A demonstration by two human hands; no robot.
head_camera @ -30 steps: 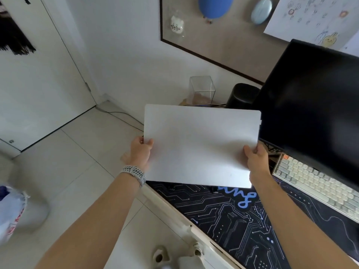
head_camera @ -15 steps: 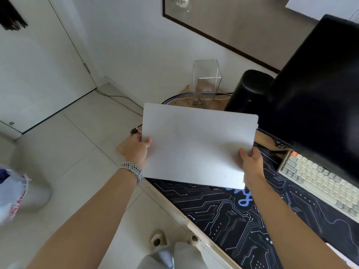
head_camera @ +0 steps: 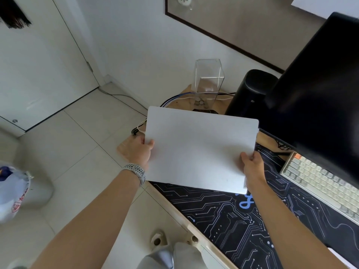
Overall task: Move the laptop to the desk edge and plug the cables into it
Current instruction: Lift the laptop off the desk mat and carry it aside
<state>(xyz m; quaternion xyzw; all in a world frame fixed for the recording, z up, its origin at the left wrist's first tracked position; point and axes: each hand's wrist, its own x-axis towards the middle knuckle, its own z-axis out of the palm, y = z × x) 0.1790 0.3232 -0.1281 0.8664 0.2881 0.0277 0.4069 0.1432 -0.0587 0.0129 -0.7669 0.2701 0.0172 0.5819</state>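
Item: closed white laptop [head_camera: 200, 150], held above the left end of the desk [head_camera: 126, 147], over the circuit-print mat [head_camera: 223, 216]. Grip: 2 hands; left hand [head_camera: 142, 152] clamps the left edge, right hand [head_camera: 250, 165] clamps the right edge, thumbs on top. Cables [head_camera: 139, 129] lie at the desk corner, unplugged. Risks: lowering onto the cables would trap them underneath; the far edge could knock the clear box [head_camera: 208, 86]; a smooth lid may slip.
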